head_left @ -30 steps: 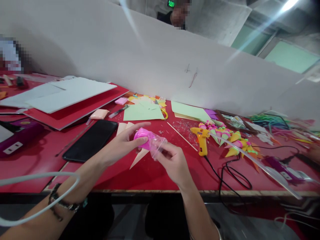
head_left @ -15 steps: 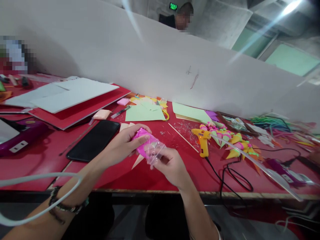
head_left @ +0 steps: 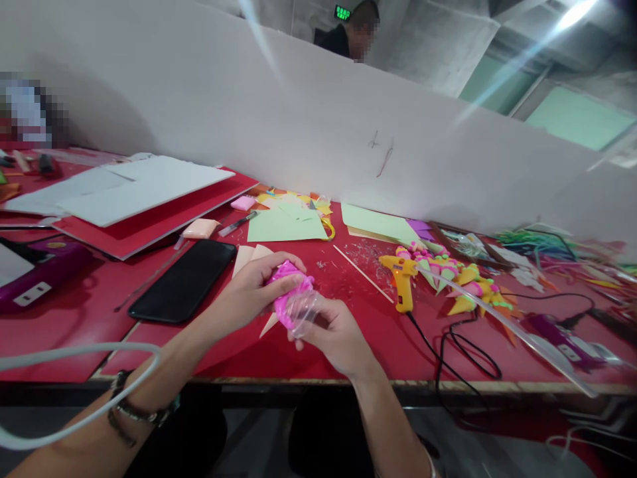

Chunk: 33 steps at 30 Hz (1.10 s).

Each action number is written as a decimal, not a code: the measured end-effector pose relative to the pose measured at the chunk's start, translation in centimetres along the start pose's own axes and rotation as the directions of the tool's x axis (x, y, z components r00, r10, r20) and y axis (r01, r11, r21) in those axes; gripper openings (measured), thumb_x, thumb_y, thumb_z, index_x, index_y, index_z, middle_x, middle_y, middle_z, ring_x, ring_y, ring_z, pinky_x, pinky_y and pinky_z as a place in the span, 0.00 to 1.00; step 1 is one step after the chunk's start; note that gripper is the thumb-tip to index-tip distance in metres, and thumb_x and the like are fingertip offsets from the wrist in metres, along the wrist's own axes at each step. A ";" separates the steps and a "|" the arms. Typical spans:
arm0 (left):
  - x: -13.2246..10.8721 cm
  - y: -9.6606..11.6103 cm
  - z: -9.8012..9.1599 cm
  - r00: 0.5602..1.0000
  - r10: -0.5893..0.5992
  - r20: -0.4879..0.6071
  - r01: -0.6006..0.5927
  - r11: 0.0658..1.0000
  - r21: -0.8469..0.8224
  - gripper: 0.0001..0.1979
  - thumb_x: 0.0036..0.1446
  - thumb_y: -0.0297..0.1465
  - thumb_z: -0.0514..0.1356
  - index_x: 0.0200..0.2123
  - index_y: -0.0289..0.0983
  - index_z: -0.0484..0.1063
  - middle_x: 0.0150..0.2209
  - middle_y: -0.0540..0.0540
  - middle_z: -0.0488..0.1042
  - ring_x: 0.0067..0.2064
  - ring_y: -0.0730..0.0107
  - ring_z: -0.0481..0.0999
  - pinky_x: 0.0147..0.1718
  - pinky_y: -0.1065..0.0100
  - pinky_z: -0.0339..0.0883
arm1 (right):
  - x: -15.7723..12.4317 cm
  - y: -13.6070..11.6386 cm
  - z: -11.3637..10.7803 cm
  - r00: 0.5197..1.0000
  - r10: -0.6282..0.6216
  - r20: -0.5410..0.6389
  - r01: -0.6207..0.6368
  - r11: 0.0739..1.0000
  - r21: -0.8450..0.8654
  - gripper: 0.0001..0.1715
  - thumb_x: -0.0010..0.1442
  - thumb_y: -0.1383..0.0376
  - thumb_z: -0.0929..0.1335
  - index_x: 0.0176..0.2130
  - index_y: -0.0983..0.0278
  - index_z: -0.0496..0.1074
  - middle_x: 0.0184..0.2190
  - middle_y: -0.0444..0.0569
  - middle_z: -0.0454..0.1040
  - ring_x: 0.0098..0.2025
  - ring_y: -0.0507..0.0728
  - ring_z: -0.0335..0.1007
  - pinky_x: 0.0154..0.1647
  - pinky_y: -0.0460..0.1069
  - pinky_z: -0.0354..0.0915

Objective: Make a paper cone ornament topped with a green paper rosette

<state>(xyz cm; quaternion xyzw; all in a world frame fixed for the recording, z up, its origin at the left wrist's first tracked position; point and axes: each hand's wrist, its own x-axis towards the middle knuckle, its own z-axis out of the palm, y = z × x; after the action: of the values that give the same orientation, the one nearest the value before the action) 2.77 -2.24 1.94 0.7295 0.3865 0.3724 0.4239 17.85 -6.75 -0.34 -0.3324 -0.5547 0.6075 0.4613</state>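
Bright pink soft clay (head_left: 284,311) in a clear plastic wrapper (head_left: 304,312) is held up between my two hands, above the red tabletop. My left hand (head_left: 261,282) is closed around the pink clay, thumb on top. My right hand (head_left: 336,332) pinches the loose clear end of the wrapper, its fingertips partly hidden behind the plastic. Beneath and behind my hands lie cut pieces of cream paper (head_left: 246,257). A black phone (head_left: 184,282) rests beside my left forearm.
A yellow glue gun (head_left: 402,282) with a black cord lies to the right, beside colourful paper flowers (head_left: 472,292). Further back are a thin stick (head_left: 363,273), green paper (head_left: 283,226), yellow-handled scissors (head_left: 329,229) and stacked white boards (head_left: 149,189). A person (head_left: 348,36) is beyond the partition.
The pink clay has turned and bulges more between my hands, and the wrapper's clear end looks more bunched. My hands stay nearly in place; the view shifts slightly.
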 end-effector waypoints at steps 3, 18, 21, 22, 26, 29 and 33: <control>0.1 0.0 0.1 1.000 -0.017 -0.003 0.017 0.999 -0.041 0.09 0.55 0.36 0.54 0.35 0.38 0.66 0.26 0.52 0.67 0.23 0.78 0.62 0.19 0.77 0.56 | 0.1 0.2 0.2 1.000 -0.015 -0.022 0.017 0.998 0.059 0.05 0.47 0.64 0.70 0.26 0.64 0.72 0.18 0.40 0.67 0.19 0.46 0.61 0.22 0.43 0.61; 0.9 -2.5 -1.7 0.979 -0.109 -0.174 0.113 0.994 0.012 0.14 0.57 0.41 0.49 0.33 0.37 0.66 0.15 0.55 0.58 0.17 0.77 0.57 0.17 0.75 0.50 | 1.1 0.9 -2.1 0.883 -0.030 -0.468 0.216 0.912 0.349 0.06 0.53 0.63 0.67 0.31 0.64 0.72 0.23 0.41 0.67 0.22 0.44 0.60 0.25 0.40 0.62; 1.2 -3.7 -2.6 0.942 -0.056 -0.331 0.196 0.892 0.408 0.13 0.55 0.40 0.50 0.36 0.38 0.66 0.22 0.49 0.67 0.24 0.69 0.66 0.24 0.70 0.56 | 1.0 0.9 -1.9 0.889 -0.033 -0.457 0.205 0.920 0.333 0.10 0.54 0.60 0.66 0.31 0.64 0.72 0.23 0.42 0.68 0.23 0.45 0.61 0.25 0.40 0.62; 1.2 -4.2 -2.8 0.934 -0.059 -0.353 0.250 0.813 0.525 0.13 0.54 0.39 0.50 0.37 0.38 0.67 0.25 0.47 0.69 0.27 0.66 0.68 0.25 0.69 0.56 | 1.0 1.0 -1.8 0.887 -0.034 -0.460 0.199 0.928 0.316 0.09 0.54 0.60 0.67 0.31 0.64 0.72 0.23 0.42 0.68 0.23 0.45 0.61 0.25 0.40 0.62; 1.2 -5.2 -3.1 0.928 0.076 -0.365 0.250 0.598 0.761 0.15 0.53 0.38 0.52 0.42 0.37 0.67 0.41 0.37 0.69 0.42 0.50 0.68 0.33 0.63 0.58 | 1.0 1.2 -1.5 0.882 -0.049 -0.469 0.160 0.967 0.200 0.06 0.51 0.64 0.69 0.31 0.63 0.71 0.23 0.40 0.68 0.23 0.45 0.61 0.25 0.40 0.61; 1.0 -3.9 -2.1 0.893 0.284 -0.350 0.105 0.624 0.775 0.17 0.55 0.37 0.52 0.45 0.34 0.65 0.46 0.35 0.65 0.49 0.50 0.63 0.44 0.59 0.56 | 1.0 1.1 -1.1 0.872 -0.100 -0.479 0.141 0.989 0.049 0.06 0.51 0.63 0.69 0.32 0.63 0.71 0.24 0.41 0.68 0.24 0.46 0.62 0.27 0.42 0.62; 0.4 -1.4 0.0 0.966 0.205 -0.160 -0.118 0.893 0.434 0.13 0.57 0.37 0.50 0.40 0.36 0.67 0.38 0.43 0.71 0.41 0.63 0.69 0.41 0.65 0.61 | 0.7 0.8 -0.3 0.864 -0.220 -0.452 0.136 0.968 -0.211 0.06 0.53 0.63 0.67 0.33 0.63 0.71 0.29 0.45 0.72 0.31 0.51 0.67 0.32 0.45 0.64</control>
<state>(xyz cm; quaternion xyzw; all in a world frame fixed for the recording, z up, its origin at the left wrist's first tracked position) 2.59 -1.38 0.75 0.7918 0.4364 0.3862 0.1829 17.75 -5.90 -1.09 -0.4562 -0.5043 0.4126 0.6061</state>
